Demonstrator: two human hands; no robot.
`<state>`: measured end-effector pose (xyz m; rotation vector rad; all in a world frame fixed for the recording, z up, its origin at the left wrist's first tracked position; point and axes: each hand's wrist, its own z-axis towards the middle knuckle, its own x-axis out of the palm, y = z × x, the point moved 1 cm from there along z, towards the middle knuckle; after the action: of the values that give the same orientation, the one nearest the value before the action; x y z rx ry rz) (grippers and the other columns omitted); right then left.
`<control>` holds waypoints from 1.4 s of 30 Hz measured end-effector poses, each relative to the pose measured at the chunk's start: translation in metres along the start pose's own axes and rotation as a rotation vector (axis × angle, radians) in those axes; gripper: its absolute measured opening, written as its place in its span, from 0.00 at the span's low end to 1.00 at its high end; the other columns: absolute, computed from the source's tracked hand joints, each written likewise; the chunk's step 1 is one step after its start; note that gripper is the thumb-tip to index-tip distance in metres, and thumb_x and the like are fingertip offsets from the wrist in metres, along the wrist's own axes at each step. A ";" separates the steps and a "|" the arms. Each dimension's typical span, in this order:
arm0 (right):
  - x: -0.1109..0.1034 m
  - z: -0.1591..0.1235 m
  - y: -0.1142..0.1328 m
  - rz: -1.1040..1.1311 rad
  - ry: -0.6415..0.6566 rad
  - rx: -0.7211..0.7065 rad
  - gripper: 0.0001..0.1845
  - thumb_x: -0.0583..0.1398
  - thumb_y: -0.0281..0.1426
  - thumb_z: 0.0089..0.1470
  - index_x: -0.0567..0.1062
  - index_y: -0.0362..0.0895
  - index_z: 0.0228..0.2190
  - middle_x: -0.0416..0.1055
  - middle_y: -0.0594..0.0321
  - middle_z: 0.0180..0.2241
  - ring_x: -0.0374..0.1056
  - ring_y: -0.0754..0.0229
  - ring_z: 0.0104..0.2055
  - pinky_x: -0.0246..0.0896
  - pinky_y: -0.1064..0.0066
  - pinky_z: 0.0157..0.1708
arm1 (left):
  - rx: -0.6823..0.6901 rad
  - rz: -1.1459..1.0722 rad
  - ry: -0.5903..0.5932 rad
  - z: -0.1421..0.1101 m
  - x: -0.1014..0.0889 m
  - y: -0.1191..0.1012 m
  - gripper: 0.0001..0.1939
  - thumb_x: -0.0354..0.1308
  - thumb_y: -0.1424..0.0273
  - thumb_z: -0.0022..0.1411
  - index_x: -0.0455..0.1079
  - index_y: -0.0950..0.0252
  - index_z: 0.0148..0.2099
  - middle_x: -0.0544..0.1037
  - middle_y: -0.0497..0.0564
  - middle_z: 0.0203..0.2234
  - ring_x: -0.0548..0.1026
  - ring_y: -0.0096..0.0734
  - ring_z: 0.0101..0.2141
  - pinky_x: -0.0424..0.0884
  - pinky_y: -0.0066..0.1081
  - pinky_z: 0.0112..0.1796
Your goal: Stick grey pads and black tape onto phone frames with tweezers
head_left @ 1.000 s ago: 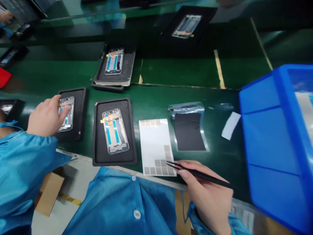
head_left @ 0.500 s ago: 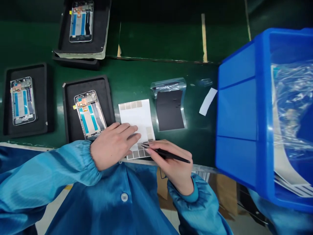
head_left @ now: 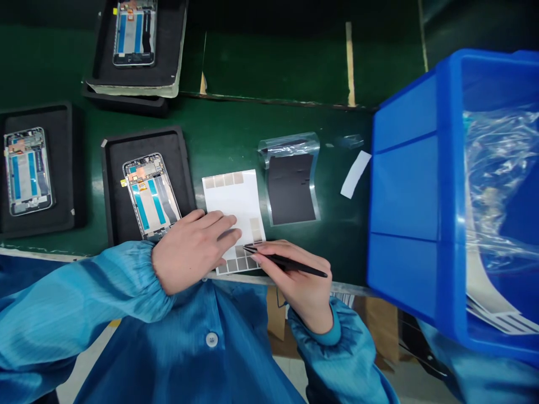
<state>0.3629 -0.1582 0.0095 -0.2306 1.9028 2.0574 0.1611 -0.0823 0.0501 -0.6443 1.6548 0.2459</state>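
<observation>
A white backing sheet [head_left: 229, 210] carries grey square stickers [head_left: 241, 264] along its bottom edge, with more along the top and at the lower right. My left hand [head_left: 191, 249] lies over the sheet's left part, fingers stretched out and pressing it against the table. Black tweezers [head_left: 295, 265] are pinched in my right hand [head_left: 301, 280]. Their tips meet the sheet at the stickers near its lower right corner; whether they grip a sticker I cannot tell. Left of the sheet, an opened phone [head_left: 150, 196] rests in a black tray [head_left: 115, 219], its lower end partly behind my left hand.
Right of the sheet lies a black film sheet [head_left: 291, 188] in clear plastic, then a white paper strip [head_left: 356, 174]. A blue bin [head_left: 404, 191] with plastic wrap borders the right side. Two more trayed phones are the left phone [head_left: 28, 171] and the back phone [head_left: 135, 33].
The view has shifted slightly, so the trays and bin appear a little further left. Both hands and the tweezers keep nearly the same pose on the sheet.
</observation>
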 end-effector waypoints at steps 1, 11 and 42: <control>0.000 0.000 0.001 -0.001 -0.008 0.004 0.06 0.70 0.27 0.51 0.83 0.48 0.32 0.83 0.62 0.33 0.80 0.54 0.36 0.79 0.61 0.38 | 0.000 -0.001 0.001 0.000 0.000 0.000 0.28 0.64 0.63 0.63 0.64 0.63 0.62 0.71 0.55 0.57 0.70 0.45 0.55 0.66 0.42 0.50; 0.002 0.002 0.005 0.000 -0.025 0.021 0.04 0.70 0.28 0.51 0.83 0.49 0.31 0.83 0.62 0.32 0.80 0.53 0.34 0.79 0.60 0.36 | -0.002 0.009 0.001 0.002 -0.001 -0.001 0.27 0.64 0.63 0.63 0.65 0.64 0.61 0.72 0.55 0.56 0.71 0.45 0.54 0.67 0.42 0.48; 0.092 0.047 0.083 0.285 0.078 0.113 0.07 0.73 0.28 0.47 0.83 0.49 0.30 0.83 0.62 0.31 0.80 0.56 0.33 0.79 0.68 0.35 | -0.266 -0.953 -0.415 -0.099 -0.017 0.077 0.05 0.60 0.70 0.65 0.75 0.62 0.36 0.79 0.45 0.32 0.74 0.25 0.35 0.68 0.27 0.38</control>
<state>0.2535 -0.1048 0.0607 -0.0120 2.2010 2.1328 0.0372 -0.0644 0.0708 -1.3999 0.7937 -0.0994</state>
